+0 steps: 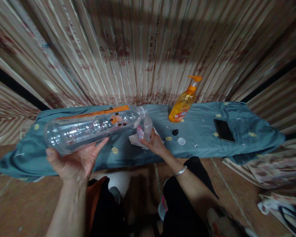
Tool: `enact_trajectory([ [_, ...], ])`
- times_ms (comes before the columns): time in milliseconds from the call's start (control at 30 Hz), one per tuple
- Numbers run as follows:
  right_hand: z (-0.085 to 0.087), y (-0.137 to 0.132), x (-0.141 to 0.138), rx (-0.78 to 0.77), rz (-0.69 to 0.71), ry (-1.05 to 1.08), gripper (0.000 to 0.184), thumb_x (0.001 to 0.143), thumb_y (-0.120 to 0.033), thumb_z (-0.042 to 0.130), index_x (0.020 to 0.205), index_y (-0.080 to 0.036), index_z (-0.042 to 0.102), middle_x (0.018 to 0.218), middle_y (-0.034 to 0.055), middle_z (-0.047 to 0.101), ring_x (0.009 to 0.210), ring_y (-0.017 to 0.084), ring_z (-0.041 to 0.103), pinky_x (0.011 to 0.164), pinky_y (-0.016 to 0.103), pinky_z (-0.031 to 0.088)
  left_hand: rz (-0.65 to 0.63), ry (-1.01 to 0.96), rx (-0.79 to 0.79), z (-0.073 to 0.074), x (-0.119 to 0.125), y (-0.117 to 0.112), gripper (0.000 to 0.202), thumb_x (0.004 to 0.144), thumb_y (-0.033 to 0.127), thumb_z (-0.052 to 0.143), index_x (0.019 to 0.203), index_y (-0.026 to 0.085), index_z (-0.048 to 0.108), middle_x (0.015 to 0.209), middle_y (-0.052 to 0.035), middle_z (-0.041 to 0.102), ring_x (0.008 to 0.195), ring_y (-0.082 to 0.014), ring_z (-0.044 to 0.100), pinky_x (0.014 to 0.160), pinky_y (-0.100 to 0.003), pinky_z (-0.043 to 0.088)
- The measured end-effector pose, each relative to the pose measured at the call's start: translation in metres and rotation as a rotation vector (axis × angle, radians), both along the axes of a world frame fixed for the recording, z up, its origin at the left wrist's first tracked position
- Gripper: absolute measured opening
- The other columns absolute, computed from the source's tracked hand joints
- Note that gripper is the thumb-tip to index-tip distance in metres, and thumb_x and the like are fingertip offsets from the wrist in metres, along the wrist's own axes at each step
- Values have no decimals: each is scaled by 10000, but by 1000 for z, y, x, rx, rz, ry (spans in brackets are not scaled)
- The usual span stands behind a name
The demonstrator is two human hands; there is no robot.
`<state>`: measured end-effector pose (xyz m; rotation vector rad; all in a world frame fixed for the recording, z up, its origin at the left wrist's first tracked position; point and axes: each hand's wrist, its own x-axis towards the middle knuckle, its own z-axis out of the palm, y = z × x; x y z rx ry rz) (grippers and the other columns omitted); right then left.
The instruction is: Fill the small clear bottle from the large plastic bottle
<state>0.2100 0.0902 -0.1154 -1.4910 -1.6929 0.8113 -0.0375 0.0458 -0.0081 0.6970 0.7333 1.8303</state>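
Note:
A large clear plastic bottle point(88, 128) with an orange label strip lies tilted across my left hand point(76, 161), which supports it from below. Its mouth, at the right end, meets the top of a small clear bottle point(147, 126). My right hand point(154, 143) is wrapped round that small bottle, which stands over a white folded tissue point(135, 141). Whether any liquid passes between the two bottles I cannot tell. To the right, an orange pump bottle point(182, 105) holds yellow-orange liquid. Close by on the cloth are a small black cap point(175, 132) and a white round lid point(181, 141).
A teal patterned cloth point(202, 148) covers the long narrow surface. A black phone point(224, 130) lies near its right end. Striped curtains point(138, 49) hang behind and at both sides. My knees are just below the front edge, above a brown tiled floor point(227, 194).

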Motion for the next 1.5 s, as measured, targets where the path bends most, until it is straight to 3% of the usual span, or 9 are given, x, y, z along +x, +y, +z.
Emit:
enact_trajectory([
  [467,5,-1,0,-25,7,11,674,832,-346,738,1419,-190,446,1302,130,678,1220,316,673,1038,466,546,17,63,-29,3,2,-1,1122,370,809,835,1344,283,648,1549,-168,507,1483,-584,284,682,-498,668],
  [1100,4,-1,-1,-16,-10,-17,668,838,-350,730,1427,-204,450,1270,123,692,1185,321,691,1001,463,562,23,11,-26,2,3,-1,1136,364,771,861,1364,285,624,1563,-182,500,1468,-594,304,649,-477,676],
  [1367,5,-1,-2,-3,0,8,657,838,-353,733,1408,-191,451,1235,123,699,1196,323,683,1019,478,551,10,-2,-3,3,3,1,1146,351,751,886,1370,303,613,1579,-180,480,1428,-583,391,641,-468,676],
  [1500,4,-1,-2,-17,-14,-11,617,838,-354,730,1380,-206,474,1203,112,714,1168,318,695,1000,475,560,18,8,-13,3,4,0,1163,368,779,861,1386,285,591,1568,-189,490,1448,-588,356,653,-477,673],
])
